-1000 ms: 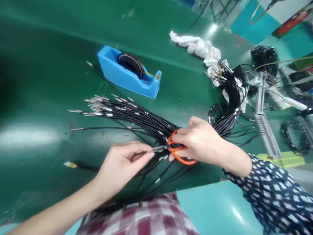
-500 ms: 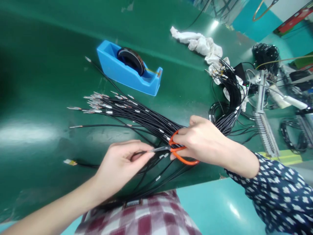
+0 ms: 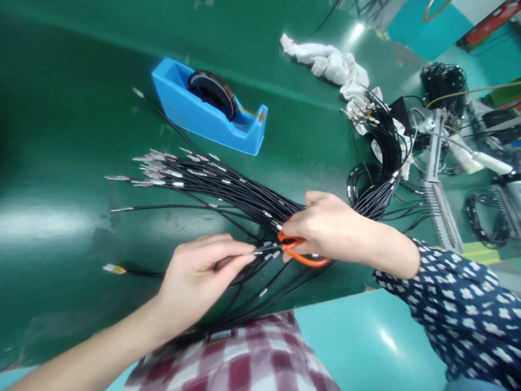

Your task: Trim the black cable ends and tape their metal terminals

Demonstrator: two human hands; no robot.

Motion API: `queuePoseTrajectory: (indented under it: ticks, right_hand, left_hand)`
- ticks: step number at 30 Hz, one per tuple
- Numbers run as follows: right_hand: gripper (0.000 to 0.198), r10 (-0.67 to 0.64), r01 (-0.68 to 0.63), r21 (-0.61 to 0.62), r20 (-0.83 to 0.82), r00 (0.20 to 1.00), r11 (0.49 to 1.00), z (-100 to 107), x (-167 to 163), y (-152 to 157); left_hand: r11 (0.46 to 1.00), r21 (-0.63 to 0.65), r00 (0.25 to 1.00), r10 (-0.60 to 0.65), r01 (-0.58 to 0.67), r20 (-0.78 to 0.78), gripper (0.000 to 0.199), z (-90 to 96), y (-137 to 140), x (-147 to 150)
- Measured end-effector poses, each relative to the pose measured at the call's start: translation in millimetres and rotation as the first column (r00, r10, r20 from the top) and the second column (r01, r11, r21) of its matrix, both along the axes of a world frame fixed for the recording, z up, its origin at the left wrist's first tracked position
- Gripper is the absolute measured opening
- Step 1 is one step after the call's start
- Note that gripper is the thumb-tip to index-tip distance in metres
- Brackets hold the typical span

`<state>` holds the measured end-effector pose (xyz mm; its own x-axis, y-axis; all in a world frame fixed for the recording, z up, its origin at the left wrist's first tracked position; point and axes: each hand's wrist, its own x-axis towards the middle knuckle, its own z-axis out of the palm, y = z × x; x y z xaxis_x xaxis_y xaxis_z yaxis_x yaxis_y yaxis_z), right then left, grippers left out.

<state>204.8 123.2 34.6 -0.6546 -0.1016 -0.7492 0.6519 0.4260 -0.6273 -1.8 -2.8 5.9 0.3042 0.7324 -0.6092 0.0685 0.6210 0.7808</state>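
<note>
From here I see my right hand (image 3: 334, 228) closed around the orange handles of a pair of scissors (image 3: 295, 250), whose blades point left toward my other hand; my left hand (image 3: 199, 274) pinches a single black wire (image 3: 240, 254) between thumb and fingertips, just left of the scissor tips, so the blades and the pinched wire meet at the same spot; whether the blades are biting the wire I cannot tell, since they are too small and partly covered by fingers. Both hands work over a fanned bundle of black wires with metal terminals (image 3: 211, 187), which lies flat on the green bench (image 3: 81, 108); the bundle's terminal ends spread away to the left of the scissors, and its other end runs under my right hand and down off the bench edge toward my checked shirt. Beyond the bundle, well apart from the scissors, stands a blue tape dispenser (image 3: 207, 114) holding a dark roll; to the right of the dispenser lies a crumpled white cloth (image 3: 329, 62), touching a second looped bundle of black wires (image 3: 382, 163); one loose wire with a yellow tag (image 3: 114, 269) lies on the bench left of my left hand.
</note>
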Motion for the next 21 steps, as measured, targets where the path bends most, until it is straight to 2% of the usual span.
queuePoseTrajectory:
  ticks: [4,6,7,9,10,12,14,15,17,19,21]
  right_hand:
    - [0.045,-0.149,0.148,-0.046,-0.001,0.989,0.988,-9.8,12.2,-0.8]
    - [0.047,-0.251,0.25,0.029,0.082,0.964,0.968,-22.9,26.8,-0.4]
    - [0.046,-0.292,0.275,0.126,0.148,0.945,0.953,-31.5,35.3,0.1]
    - [0.035,-0.33,0.211,0.355,0.317,0.889,0.911,-50.3,50.9,1.6]
    - [0.029,-0.324,0.146,0.412,0.403,0.856,0.9,-59.1,56.7,2.9]
    - [0.019,-0.293,0.059,0.422,0.516,0.805,0.905,-72.8,61.9,6.9]
    - [0.014,-0.266,0.04,0.392,0.542,0.797,0.919,-80.6,57.5,14.4]
    - [0.013,-0.272,0.052,0.4,0.518,0.811,0.915,-83.3,52.0,19.9]
    - [0.018,-0.348,0.141,0.471,0.387,0.854,0.871,-89.6,36.1,34.2]
    - [0.023,-0.471,0.322,0.54,0.162,0.867,0.778,-100.3,17.7,50.9]
    - [0.022,-0.559,0.465,0.533,0.018,0.829,0.707,-115.4,1.2,66.3]
  left_hand:
    - [0.991,-0.124,0.999,0.04,-0.041,-0.011,0.005,0.1,-1.6,-0.9]
    - [0.974,-0.217,0.998,0.055,-0.062,-0.039,0.007,-2.5,-1.7,-2.9]
    - [0.96,-0.273,0.997,0.062,-0.071,-0.039,0.012,-4.8,-1.3,-4.1]
    - [0.909,-0.407,0.994,0.108,-0.093,0.014,0.022,-10.7,0.4,-6.4]
    - [0.872,-0.478,0.986,0.153,-0.107,0.058,0.025,-13.9,1.7,-7.3]
    - [0.793,-0.594,0.955,0.265,-0.136,0.135,0.027,-20.0,4.0,-7.9]
    - [0.737,-0.655,0.921,0.353,-0.166,0.163,0.028,-24.8,5.0,-6.7]
    - [0.721,-0.67,0.912,0.376,-0.177,0.164,0.028,-26.9,4.7,-5.5]
    - [0.703,-0.687,0.904,0.395,-0.184,0.162,0.029,-30.8,2.5,-2.4]
    - [0.694,-0.697,0.902,0.399,-0.181,0.163,0.029,-34.9,-1.5,0.5]
    - [0.691,-0.701,0.9,0.403,-0.179,0.167,0.03,-39.0,-6.5,2.2]
